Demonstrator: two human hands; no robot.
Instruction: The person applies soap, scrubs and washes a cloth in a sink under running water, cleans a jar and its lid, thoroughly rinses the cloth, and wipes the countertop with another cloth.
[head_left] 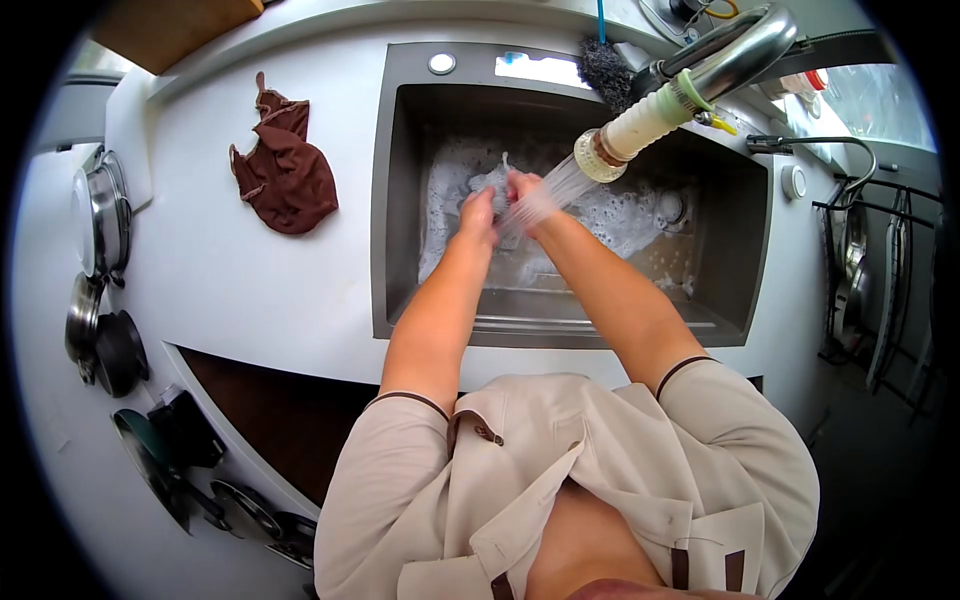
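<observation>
Both my hands are inside a dark grey sink (740, 250), under water spraying from a faucet head (600, 156). A pale, sudsy cloth (490, 184) lies between them. My left hand (479, 214) is closed at the cloth's lower edge, and my right hand (524, 192) is closed at its right side, partly behind the spray. Foam (620, 222) covers much of the sink floor around the drain (670, 207). A crumpled brown cloth (287, 175) rests on the white counter to the left of the sink.
The curved metal faucet (755, 38) arches over the sink's right half. A dark scrubbing brush (606, 72) stands at the back rim. Pots (105, 215) and pans (150, 465) line the left side, and a black wire rack (890, 270) is at the right.
</observation>
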